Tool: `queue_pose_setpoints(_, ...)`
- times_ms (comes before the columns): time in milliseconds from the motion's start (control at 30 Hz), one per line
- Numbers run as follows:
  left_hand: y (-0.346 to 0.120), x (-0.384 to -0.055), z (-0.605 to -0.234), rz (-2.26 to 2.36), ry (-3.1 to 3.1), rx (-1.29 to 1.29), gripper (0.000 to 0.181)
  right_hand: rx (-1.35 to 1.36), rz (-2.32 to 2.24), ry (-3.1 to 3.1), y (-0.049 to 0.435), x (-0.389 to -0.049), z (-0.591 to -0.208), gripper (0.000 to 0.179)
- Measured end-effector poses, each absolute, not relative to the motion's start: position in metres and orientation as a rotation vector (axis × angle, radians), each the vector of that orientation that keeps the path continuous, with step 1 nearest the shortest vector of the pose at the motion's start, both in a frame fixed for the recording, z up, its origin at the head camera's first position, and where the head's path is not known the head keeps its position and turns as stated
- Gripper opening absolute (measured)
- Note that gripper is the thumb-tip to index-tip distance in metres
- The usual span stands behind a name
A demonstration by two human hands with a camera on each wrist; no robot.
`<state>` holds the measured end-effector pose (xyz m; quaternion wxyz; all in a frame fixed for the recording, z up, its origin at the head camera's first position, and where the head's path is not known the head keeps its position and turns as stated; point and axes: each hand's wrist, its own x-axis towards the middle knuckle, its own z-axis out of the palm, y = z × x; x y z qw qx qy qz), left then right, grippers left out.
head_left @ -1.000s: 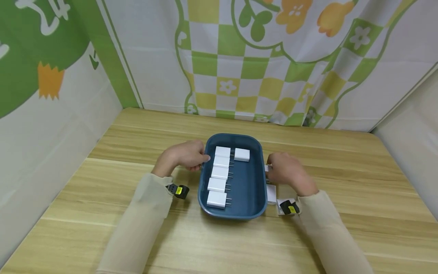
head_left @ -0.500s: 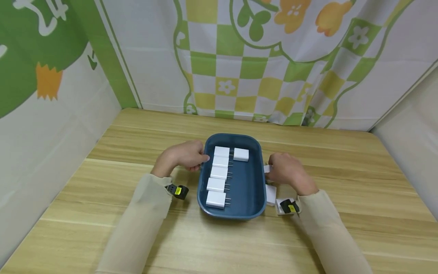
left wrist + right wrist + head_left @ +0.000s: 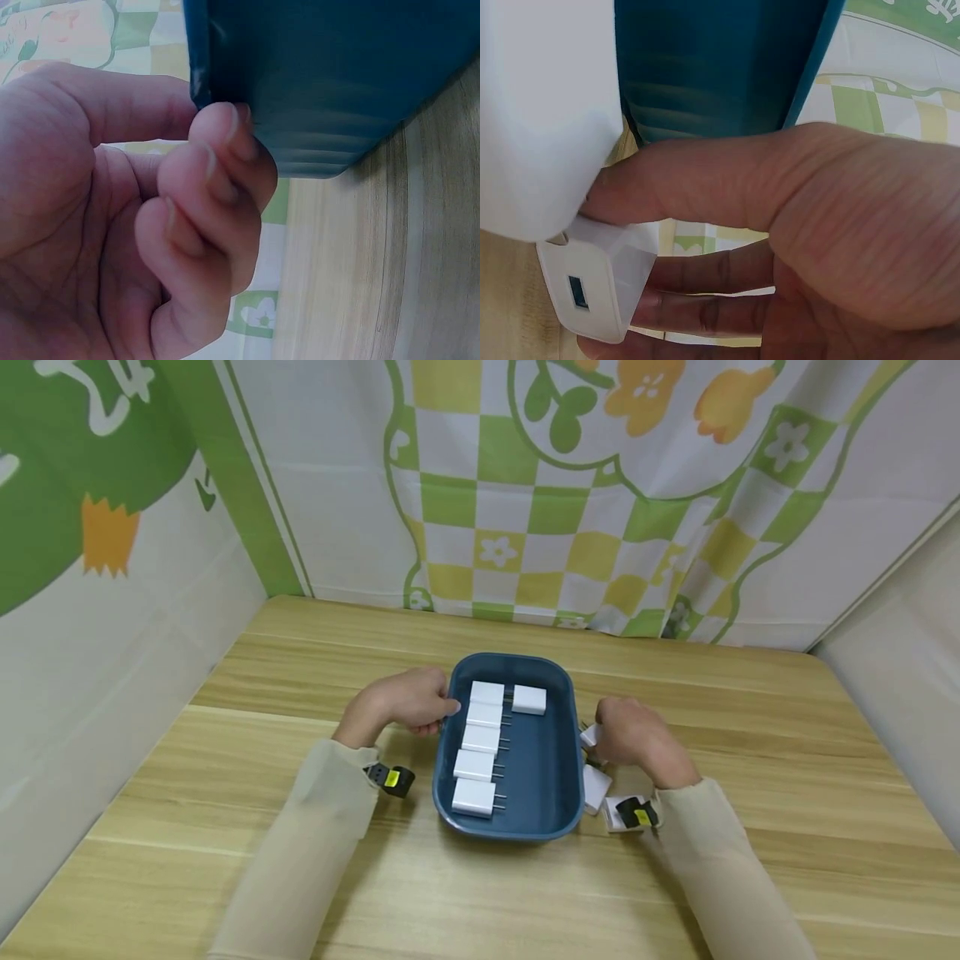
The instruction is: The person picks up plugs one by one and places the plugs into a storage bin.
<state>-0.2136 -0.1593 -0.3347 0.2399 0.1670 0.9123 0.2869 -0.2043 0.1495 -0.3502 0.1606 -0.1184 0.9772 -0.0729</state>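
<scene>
My left hand pinches the left rim of a dark blue rectangular basin between thumb and curled fingers. Inside the basin, several white plug chargers form a column along the left, prongs pointing right. Another charger lies at the upper right. Just outside the basin's right wall, my right hand grips a white charger with a USB port, thumb on one side and fingers on the other. That charger is tilted in the head view, its far part hidden by the hand.
A white charger lies against the basin's right side, and it looms large in the right wrist view. Beside it, another white charger is partly covered by the right wrist camera. A patterned curtain hangs behind the wooden table.
My right hand has shifted slightly right, and the charger at its fingers has turned to a tilt. The charger just below it has swung a little as well. The left hand stays put.
</scene>
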Motion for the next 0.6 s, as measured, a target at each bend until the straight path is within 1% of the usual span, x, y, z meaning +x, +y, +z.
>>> queue_pose_setpoints(267,-0.1583,-0.2136,-0.3343,0.785,2.495,0.457,0.041,-0.352,-0.216,2.78,0.1508,-0.2041,-0.3501,0.035)
queue_pose_setpoints(500,-0.1572,-0.2134,-0.3346,0.807,2.49,0.464,0.042,-0.384,-0.234,2.785,0.1535,-0.2036,-0.35,0.033)
queue_pose_setpoints(600,-0.1569,-0.2134,-0.3347,0.817,2.487,0.468,0.042,-0.407,-0.213,2.79,0.1551,-0.2035,-0.3487,0.035)
